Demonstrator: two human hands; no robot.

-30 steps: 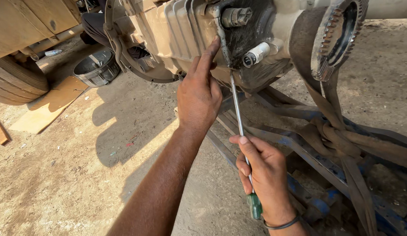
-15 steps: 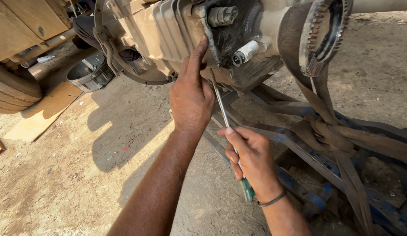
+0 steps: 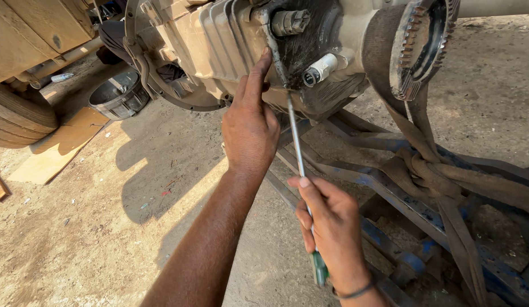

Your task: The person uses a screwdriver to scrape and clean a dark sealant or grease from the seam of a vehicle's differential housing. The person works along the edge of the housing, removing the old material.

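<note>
One gearbox (image 3: pixel 219 40) hangs above the dirt ground, strapped to a blue frame (image 3: pixel 401 199). The left hand (image 3: pixel 250 128) lies open against its lower edge, fingers reaching up, gripping nothing. The right hand (image 3: pixel 327 227) is closed around one long screwdriver (image 3: pixel 296 142), green handle low, tip up at the casing seam beside one white plug (image 3: pixel 320 69). One metal pan (image 3: pixel 118 96) sits well apart.

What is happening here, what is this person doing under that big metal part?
A person works on a large, dirty ribbed metal housing held up by worn straps. The right hand grips a long screwdriver with a green handle; its tip sits at the dark edge of the housing. The left hand presses against the housing beside the tip. A round metal pan lies on the sandy ground behind.
</note>
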